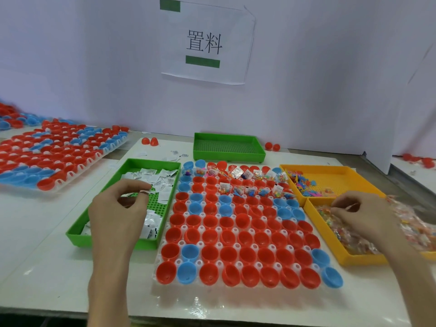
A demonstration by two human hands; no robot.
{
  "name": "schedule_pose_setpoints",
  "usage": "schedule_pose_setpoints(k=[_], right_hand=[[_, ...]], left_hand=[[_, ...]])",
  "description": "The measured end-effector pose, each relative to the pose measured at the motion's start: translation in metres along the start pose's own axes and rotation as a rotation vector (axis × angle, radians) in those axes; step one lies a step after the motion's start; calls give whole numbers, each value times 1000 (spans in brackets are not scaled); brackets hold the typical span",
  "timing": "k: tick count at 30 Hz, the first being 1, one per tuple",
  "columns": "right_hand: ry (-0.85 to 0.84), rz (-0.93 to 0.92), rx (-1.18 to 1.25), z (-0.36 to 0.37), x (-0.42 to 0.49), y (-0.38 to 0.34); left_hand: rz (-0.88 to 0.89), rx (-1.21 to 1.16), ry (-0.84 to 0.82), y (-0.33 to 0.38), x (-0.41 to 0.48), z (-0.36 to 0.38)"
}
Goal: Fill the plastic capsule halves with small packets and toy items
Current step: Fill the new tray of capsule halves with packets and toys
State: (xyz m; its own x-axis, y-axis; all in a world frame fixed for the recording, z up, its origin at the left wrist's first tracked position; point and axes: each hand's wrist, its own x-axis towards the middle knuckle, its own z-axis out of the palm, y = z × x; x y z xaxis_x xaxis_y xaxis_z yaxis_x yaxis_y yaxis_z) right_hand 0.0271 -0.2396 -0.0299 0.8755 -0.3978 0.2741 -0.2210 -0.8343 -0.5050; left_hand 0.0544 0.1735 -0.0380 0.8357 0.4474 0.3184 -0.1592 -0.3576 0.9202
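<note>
A clear holder tray point(213, 294) in front of me carries rows of red and blue capsule halves point(240, 234), mouths up. The two far rows hold packets and small toys point(238, 182); the near rows are bare. My left hand point(120, 208) hovers over the green tray point(77, 234) of white paper packets point(162, 182), fingers curled and pinching a few small packets. My right hand point(363, 215) reaches into the near yellow tray point(330, 241) of clear toy packets point(417, 230), fingertips pinching one.
A second yellow tray point(346, 175) with loose coloured toys lies behind the right hand. An unfilled green tray point(226, 147) sits at the back. Another holder of capsule halves point(54, 152) lies far left. Loose red halves point(149, 141) and a white partition wall stand behind.
</note>
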Motion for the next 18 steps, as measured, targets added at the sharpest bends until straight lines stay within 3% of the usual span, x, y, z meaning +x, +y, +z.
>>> schedule_pose_setpoints(k=[7,13,18], right_hand=[[212,-90,243,-15,-5,-33],[185,-220,698,-21,-24,-96],[136,-226,1015,0,-59,-139]], left_hand=[[63,-139,-84,13,-6,7],[116,-337,-237,48,-26,18],[188,-476,-404,77,-50,26]])
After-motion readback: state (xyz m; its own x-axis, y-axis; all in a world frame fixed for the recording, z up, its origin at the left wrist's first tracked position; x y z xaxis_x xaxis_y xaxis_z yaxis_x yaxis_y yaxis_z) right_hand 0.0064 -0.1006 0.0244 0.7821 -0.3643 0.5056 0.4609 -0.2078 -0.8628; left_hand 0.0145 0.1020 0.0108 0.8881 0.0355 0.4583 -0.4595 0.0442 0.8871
